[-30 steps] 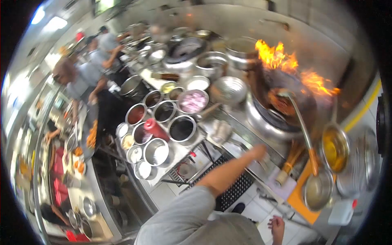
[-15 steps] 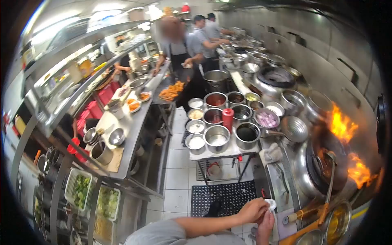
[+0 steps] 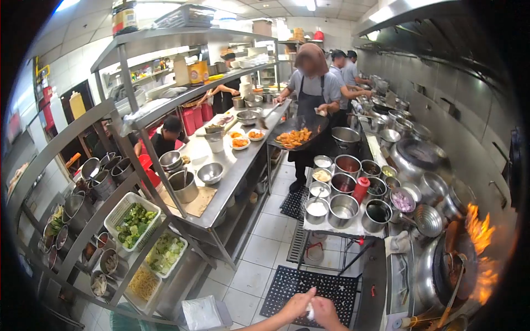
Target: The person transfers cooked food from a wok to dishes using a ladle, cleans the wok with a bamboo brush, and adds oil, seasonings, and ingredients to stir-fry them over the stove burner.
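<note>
Mostly hidden at bottom centre, a small white wad (image 3: 310, 313), cloth or paper unclear, is clasped between the left hand (image 3: 297, 304) and right hand (image 3: 326, 313).

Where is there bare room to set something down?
Bare counter shows between the lone steel bowl and the orange-food bowls; bare floor tiles lie between that counter and the nearer black mat. Crowded: the small table, packed with pots.

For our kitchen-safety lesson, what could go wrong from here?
Flames rise beside the wok while the left hand and right hand hold a white wad, so the wok might overheat. The ladle leaning out of the wok could be knocked. The pot of dark liquid near the edge of the table might spill if bumped.
</note>
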Demonstrator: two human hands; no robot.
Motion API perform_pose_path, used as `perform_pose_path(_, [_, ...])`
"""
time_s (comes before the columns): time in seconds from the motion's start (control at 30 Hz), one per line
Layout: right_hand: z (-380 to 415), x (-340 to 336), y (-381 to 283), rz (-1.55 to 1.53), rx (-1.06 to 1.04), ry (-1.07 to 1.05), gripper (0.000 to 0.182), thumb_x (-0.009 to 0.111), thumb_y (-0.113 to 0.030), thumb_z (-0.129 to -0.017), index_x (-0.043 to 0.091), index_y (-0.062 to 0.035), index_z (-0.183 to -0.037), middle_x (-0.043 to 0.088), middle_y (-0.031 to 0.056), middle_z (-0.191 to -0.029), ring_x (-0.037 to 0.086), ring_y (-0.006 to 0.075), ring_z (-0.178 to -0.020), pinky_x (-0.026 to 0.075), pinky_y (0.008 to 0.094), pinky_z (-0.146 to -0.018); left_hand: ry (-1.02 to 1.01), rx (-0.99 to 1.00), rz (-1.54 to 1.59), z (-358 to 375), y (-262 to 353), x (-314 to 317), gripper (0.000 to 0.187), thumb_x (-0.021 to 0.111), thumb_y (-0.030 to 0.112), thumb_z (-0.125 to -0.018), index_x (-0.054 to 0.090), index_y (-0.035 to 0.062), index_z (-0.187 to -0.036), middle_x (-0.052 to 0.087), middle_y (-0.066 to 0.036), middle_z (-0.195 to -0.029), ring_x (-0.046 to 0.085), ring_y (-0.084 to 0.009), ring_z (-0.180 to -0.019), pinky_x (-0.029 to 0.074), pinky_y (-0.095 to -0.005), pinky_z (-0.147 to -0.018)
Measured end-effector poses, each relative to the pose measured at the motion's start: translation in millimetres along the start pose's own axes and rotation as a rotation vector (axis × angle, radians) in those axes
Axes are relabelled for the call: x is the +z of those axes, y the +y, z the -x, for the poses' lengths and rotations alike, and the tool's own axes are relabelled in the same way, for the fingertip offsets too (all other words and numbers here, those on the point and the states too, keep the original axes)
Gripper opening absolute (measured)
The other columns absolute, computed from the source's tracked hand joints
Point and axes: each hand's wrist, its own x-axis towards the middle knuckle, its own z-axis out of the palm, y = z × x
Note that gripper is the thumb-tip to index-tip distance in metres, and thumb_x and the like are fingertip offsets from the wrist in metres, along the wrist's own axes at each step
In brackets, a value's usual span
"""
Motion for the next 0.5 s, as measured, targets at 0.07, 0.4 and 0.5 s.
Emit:
perform_pose_path(0.07, [-5,20,-21,0.127,-0.057,-0.069,0.027,0.049,-0.023,-0.093,0.062,-0.0006,-0.086,0.062,0.0191,-0.071,0.064,0.029,-0.066,0.048,0.0382,-0.061,0.013,-0.048,0.163,14,-10,-24,0.04,0.05,0.046,-0.094,0.058,0.008,-0.084,0.05,0.001,-0.063,0.044,-0.0088,-0.048,0.033,-0.026,-0.041])
perform_pose_path(0.4, [-17,177,-52,-0.037,-0.139,-0.27,0.009,0.058,-0.006,-0.09,0.055,-0.0017,-0.083,0.058,0.001,-0.072,0.052,0.0052,-0.065,0.043,0.0211,-0.057,0.598,0.702,-0.132,123,-104,-130,0.036,0.049,0.022,-0.095,0.052,0.0057,-0.127,0.061,-0.007,-0.102,0.058,-0.0164,-0.087,0.047,-0.0301,-0.075])
perform_pose_path(0.5, [-6,227,-45,-0.072,-0.032,-0.509,0.007,0.053,-0.001,-0.09,0.056,0.0023,-0.095,0.064,0.0066,-0.087,0.058,0.0086,-0.076,0.048,0.0215,-0.067,0.753,0.427,0.009,165,-114,-149,0.033,0.054,0.014,-0.09,0.057,0.0023,-0.122,0.066,-0.01,-0.093,0.061,-0.0168,-0.085,0.048,-0.0295,-0.075])
